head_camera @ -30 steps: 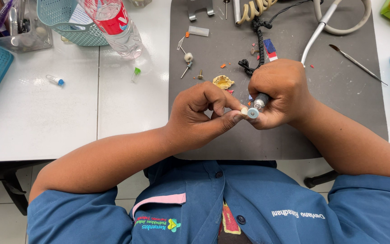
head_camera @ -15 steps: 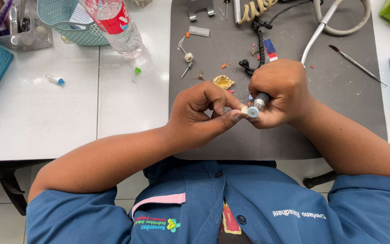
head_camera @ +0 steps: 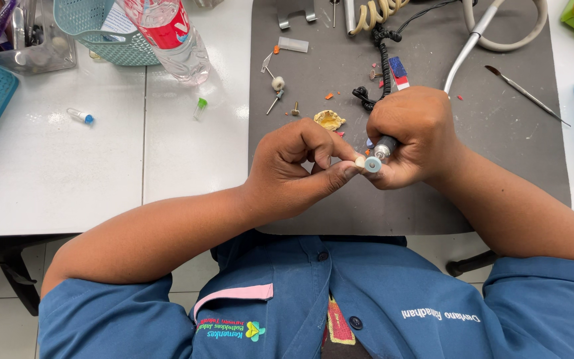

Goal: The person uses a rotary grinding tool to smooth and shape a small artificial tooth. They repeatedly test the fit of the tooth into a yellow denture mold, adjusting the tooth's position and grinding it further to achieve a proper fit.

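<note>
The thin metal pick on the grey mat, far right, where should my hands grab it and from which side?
Take the thin metal pick at mid-shaft, coming from above with thumb and forefinger across its width. It lies flat and diagonal on the grey mat, dark tip toward the hose, with bare mat on both sides.

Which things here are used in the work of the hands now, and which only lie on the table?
In use:
left hand, pinching a small white piece
right hand, holding the rotary tool with its pale blue disc

Lying about:
plastic bottle
teal basket
thin metal tool
yellowish piece
coiled black cord
</note>
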